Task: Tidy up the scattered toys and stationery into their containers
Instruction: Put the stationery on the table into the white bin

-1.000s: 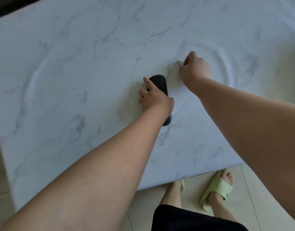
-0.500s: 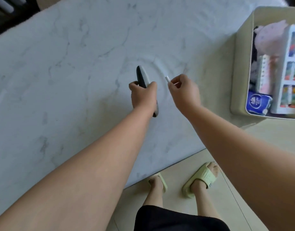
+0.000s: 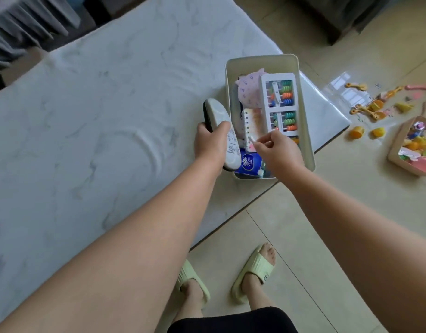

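Right now the left hand (image 3: pixel 210 143) is clenched around a long grey-white case (image 3: pixel 221 133) with a dark edge and handwriting on its face — the grip sits at mid-length, the rounded far end sticks out beyond the fingers, the near end pokes out below the palm. Case is tilted, off the table (image 3: pixel 87 121), just left of the bin's left wall and overlapping its near-left corner.

Right hand (image 3: pixel 278 152) pinches a small white piece (image 3: pixel 251 139), too small to identify — fingertips closed on it, held over the near part of the cream bin (image 3: pixel 262 60). Just beyond that grip, inside the bin: a spiral notebook (image 3: pixel 249 121), a white abacus (image 3: pixel 281 102) with coloured beads to its right, a pink spotted soft item (image 3: pixel 249 88) at the far end. Between the two grips, near the front wall, a blue tissue pack (image 3: pixel 249 164).

Bin stands on the table's right corner, near edge close to the table edge.

Well right of the right-hand grip, on the floor (image 3: pixel 327 188): scattered orange and yellow toy pieces (image 3: pixel 373 108), a clear plastic bag (image 3: pixel 346 90), a cardboard box (image 3: pixel 404 150) full of colourful toys.

Below both arms — feet in green slippers (image 3: pixel 254 272) on the floor, beside the table edge.
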{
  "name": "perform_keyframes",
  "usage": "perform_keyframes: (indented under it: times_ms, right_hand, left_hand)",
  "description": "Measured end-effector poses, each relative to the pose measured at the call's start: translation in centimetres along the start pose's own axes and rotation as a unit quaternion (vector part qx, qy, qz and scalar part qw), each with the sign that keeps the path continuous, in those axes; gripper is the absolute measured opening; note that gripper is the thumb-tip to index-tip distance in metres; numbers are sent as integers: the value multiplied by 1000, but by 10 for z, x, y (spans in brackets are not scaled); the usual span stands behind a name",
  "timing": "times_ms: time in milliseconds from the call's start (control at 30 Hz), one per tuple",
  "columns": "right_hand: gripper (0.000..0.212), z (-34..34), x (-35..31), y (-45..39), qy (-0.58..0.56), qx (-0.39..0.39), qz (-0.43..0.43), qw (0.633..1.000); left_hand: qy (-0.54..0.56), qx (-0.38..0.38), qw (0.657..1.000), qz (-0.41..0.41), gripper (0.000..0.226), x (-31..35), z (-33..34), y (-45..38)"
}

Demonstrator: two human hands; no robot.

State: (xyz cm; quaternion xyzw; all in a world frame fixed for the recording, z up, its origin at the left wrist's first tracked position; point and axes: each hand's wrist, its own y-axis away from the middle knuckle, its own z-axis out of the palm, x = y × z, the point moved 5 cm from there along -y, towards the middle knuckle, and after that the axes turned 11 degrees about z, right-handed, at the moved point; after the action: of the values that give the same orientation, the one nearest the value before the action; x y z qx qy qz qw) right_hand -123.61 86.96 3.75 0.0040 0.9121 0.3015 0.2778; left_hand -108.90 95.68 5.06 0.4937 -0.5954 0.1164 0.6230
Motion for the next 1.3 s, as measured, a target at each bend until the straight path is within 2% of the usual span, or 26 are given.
perform_keyframes:
  times_ms: [67, 167, 333, 433, 567, 667, 767, 900, 1000, 1100, 1200, 1300]
  right_hand:
    - [36, -14, 10, -9, 0, -21, 13, 1000]
    - [32, -27, 13, -18, -17, -31, 1, 999]
    - [42, -22, 7, -27, -59, -143, 3, 988]
    - [50, -24, 2, -38, -124, -155, 21, 980]
    - [52, -29, -13, -61, -143, -99, 5, 985]
    - [55, -27, -30, -75, -145, -64, -17, 987]
    - [51, -25, -43, -84, -141, -34, -44, 988]
    - [45, -23, -49, -88, -35, 55, -57, 996]
    - [38, -24, -45, -92, -2, 68, -32, 997]
    - [34, -29, -39, -93, -25, 64, -36, 997]
    - [38, -45, -24, -92, -32, 118, -20, 992]
    - [51, -63, -9, -93, 13, 176, 28, 984]
  left_hand:
    - [5, -6, 1000, -7, 27, 3, 26, 4]
    - [-7, 5, 1000, -5, 33, 3, 48, 2]
    - [-81, 2, 996, 42, 40, 4, 74, -5]
    - [-108, -22, 992, 57, 45, 8, 89, -15]
    - [-193, -30, 975, 106, 46, 24, 103, -38]
    - [-287, -10, 947, 144, 46, 35, 104, -54]
    - [-334, -18, 927, 169, 46, 39, 104, -64]
    - [-351, -36, 919, 175, 52, 42, 100, -75]
    - [-337, -48, 926, 164, 58, 38, 98, -78]
    - [-340, -6, 927, 158, 53, 35, 92, -76]
    - [-369, 32, 921, 122, 46, 29, 85, -71]
    - [-398, 17, 915, 57, 48, 24, 85, -63]
